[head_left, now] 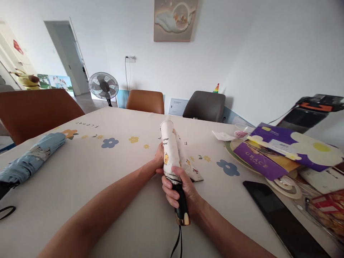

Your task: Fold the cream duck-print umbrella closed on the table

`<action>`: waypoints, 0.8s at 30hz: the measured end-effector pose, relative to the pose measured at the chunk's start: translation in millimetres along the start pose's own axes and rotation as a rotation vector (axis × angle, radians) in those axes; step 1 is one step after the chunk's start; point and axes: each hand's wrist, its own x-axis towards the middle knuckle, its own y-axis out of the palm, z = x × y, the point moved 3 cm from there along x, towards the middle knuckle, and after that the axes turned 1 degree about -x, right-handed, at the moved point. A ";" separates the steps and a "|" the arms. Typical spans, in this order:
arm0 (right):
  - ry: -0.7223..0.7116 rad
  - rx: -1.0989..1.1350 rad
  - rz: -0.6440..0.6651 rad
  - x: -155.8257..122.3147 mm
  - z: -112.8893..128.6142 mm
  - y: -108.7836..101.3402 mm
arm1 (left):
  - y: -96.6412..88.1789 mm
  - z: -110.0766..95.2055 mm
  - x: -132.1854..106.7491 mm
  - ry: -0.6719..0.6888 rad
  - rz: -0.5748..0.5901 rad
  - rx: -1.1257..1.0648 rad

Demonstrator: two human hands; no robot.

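Note:
A white folding umbrella [170,150] with yellow duck prints is held folded and upright-tilted over the table, its black handle [182,202] toward me and a black wrist strap hanging below. My right hand [186,190] is closed around the top of the handle, with the thumb against the lower fabric. A loose flap of fabric [192,166] sticks out on the right side. Against the left side of the umbrella is my left hand [160,157]. Most of its fingers are hidden behind the fabric, so their grip cannot be seen.
A blue folded umbrella [34,157] lies at the left on the flower-printed tablecloth [129,165]. To the right are a black phone [279,215], purple packaging [258,157], a clear cup [240,130] and a dark bottle-like container [306,114]. Chairs stand around the far edge.

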 end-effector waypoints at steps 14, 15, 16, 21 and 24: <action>-0.135 0.013 -0.069 -6.1 20.9 0.1 | -3.1 2.0 24.4 0.019 -0.137 0.080; -0.155 0.007 -0.076 -6.4 24.2 -0.2 | -3.8 2.6 24.8 0.002 -0.165 0.053; -0.176 0.004 -0.081 -6.7 27.6 -0.4 | -3.7 3.9 24.6 -0.028 -0.182 0.017; -0.269 0.011 -0.128 -8.2 42.1 -4.0 | 8.4 9.2 19.9 -0.167 -0.078 -0.129; -0.291 0.023 -0.122 -8.5 46.0 -5.6 | 11.6 5.5 19.2 -0.079 -0.050 -0.070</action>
